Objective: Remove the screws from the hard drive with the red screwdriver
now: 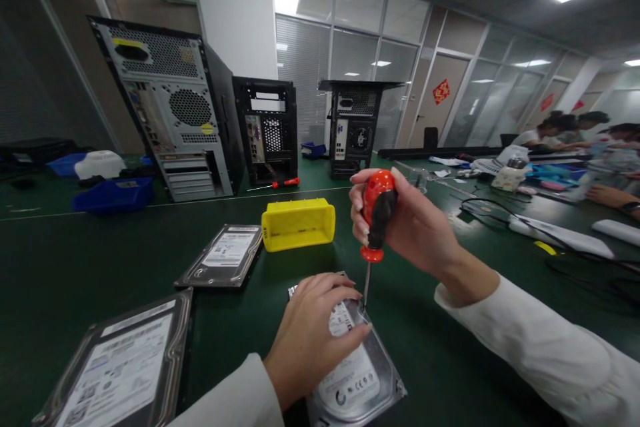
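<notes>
The left hand (313, 327) presses flat on a hard drive (357, 373) lying on the table (450, 347), while the right hand (400, 220) grips a red screwdriver (376, 213) upright, tip at a screw near the drive's top edge. The cover looks still on, so the unscrewing seems barely begun; two other drives (223, 257) lie unopened nearby.

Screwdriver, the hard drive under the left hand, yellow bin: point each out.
screwdriver (377, 210), head view, on its red-black handle
hard drive (357, 380), head view, on its label
yellow bin (299, 227), head view, on its front wall
</notes>
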Demonstrator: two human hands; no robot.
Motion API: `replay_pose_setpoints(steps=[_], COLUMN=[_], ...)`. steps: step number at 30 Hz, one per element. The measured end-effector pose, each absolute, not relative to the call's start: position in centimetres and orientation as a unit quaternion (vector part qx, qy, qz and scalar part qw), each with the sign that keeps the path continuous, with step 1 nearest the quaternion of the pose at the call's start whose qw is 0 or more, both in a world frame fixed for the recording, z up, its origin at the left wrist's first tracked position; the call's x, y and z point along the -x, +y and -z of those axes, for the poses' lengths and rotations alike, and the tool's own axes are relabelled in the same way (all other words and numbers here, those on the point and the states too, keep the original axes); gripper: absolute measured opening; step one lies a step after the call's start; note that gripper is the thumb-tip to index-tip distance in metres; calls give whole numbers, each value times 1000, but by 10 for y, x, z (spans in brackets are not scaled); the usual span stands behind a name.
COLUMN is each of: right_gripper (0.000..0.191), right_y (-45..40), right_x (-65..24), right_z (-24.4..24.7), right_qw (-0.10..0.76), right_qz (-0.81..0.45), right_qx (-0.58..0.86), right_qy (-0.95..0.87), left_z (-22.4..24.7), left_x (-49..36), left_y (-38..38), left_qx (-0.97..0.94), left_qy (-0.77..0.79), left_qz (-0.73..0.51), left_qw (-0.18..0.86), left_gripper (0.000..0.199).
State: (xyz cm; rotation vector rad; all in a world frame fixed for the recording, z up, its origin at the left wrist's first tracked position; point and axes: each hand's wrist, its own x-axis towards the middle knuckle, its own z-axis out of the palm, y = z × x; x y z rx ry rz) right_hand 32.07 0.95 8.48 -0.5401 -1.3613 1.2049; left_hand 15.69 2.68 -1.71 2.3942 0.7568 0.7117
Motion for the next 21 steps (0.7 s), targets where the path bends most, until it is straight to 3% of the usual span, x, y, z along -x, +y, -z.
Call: replay_pose_setpoints(steps=[5, 11, 15, 21], right_gripper=[18, 20, 34, 21], right_y=[13, 11, 8, 11], right_x=[-322, -319, -317, -319], right_z=[-82, -80, -81, -80], right_qw=[595, 569, 574, 595], right_qz=[-485, -503, -531, -492], right_qx=[210, 184, 190, 227], right_qy=[-606, -625, -593, -593], left_z=[17, 19, 19, 19], left_x=[-157, -157, -157, -157], left_y=[28, 28, 27, 26], left_qx=[-885, -886, -886, -886], left_qy=[278, 281, 278, 280], left_qz=[-264, -262, -266, -261], left_qw=[265, 260, 258, 262], left_gripper=[28, 29, 29, 28])
